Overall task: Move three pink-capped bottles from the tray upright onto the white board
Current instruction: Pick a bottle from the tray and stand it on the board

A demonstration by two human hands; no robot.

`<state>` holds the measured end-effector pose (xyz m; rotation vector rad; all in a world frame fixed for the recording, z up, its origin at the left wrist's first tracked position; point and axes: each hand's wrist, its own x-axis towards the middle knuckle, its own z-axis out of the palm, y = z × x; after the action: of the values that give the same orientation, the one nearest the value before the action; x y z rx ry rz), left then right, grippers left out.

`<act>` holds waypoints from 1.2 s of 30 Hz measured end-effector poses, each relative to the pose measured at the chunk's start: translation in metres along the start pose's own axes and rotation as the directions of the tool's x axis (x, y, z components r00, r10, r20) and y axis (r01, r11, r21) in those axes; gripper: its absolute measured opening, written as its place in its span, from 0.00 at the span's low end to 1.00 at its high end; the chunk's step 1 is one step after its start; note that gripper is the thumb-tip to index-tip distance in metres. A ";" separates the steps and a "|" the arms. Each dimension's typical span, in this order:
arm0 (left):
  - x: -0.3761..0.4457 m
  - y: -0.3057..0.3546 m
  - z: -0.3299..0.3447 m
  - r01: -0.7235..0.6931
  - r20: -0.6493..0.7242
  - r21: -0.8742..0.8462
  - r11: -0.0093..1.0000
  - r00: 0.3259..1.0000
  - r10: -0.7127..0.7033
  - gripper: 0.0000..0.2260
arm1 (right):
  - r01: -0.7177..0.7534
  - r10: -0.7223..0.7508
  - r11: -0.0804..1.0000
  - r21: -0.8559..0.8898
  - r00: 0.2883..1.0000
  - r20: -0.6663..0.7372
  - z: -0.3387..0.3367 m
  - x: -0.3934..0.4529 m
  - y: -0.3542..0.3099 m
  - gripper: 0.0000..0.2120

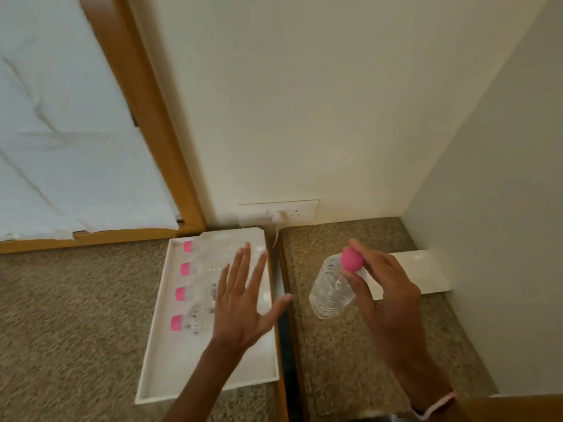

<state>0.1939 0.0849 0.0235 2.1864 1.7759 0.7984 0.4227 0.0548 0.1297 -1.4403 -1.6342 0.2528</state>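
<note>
A white tray (158, 330) lies on the speckled counter at the left. Several clear bottles with pink caps (179, 293) lie on their sides in it, caps to the left. My left hand (243, 296) hovers flat over them, fingers spread, holding nothing. My right hand (384, 287) grips one clear pink-capped bottle (330, 290) by its neck, fingers around the cap. The bottle hangs tilted above the counter, just left of the white board (426, 275). The board lies flat against the right wall, partly hidden by my right hand.
A dark gap with a wooden edge (285, 315) splits the counter between tray and board. A wall socket plate (280, 213) with a cord sits at the back. White walls close the back and right. A wood-framed window (91, 117) stands at the left.
</note>
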 end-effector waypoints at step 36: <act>0.041 0.073 0.189 0.037 0.373 0.208 0.977 0.921 -0.115 0.41 | -0.092 0.091 0.996 0.002 0.994 0.053 -0.019 0.037 0.211 0.20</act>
<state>0.3608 0.1373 -0.0864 2.1840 1.7811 0.1594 0.5839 0.1419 0.0177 -1.5183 -1.6107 0.3496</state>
